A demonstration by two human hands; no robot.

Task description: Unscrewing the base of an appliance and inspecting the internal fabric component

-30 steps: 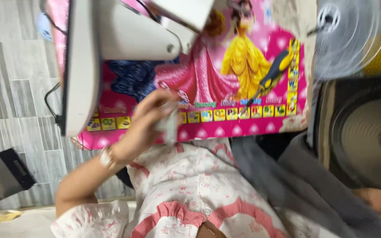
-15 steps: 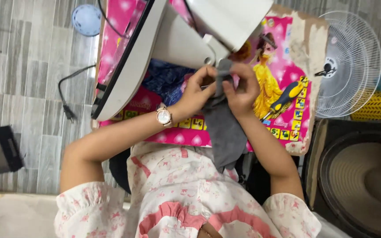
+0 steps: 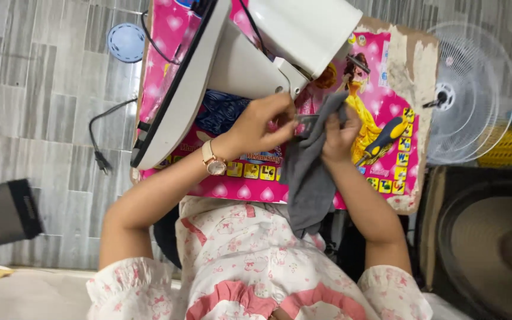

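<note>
A white sewing machine [image 3: 238,59] lies tipped on a pink picture-printed table [image 3: 256,181]. My left hand [image 3: 262,121], a watch on its wrist, pinches the top edge of a grey cloth [image 3: 309,178] just below the machine's head, next to a small metal part [image 3: 307,120]. My right hand [image 3: 339,133] grips the same cloth from the right. The cloth hangs down over the table's front edge onto my lap.
A yellow-and-black screwdriver [image 3: 383,136] lies on the table right of my right hand. A white fan [image 3: 475,95] and a large dark speaker [image 3: 493,249] stand at the right. A power cord's plug [image 3: 99,148], a blue round object [image 3: 125,41] and a dark box [image 3: 1,213] are on the tiled floor at left.
One second ago only my left hand was raised, holding something pale. Since then my right hand came up and both hands took the grey cloth at the machine's head; the view shifted.
</note>
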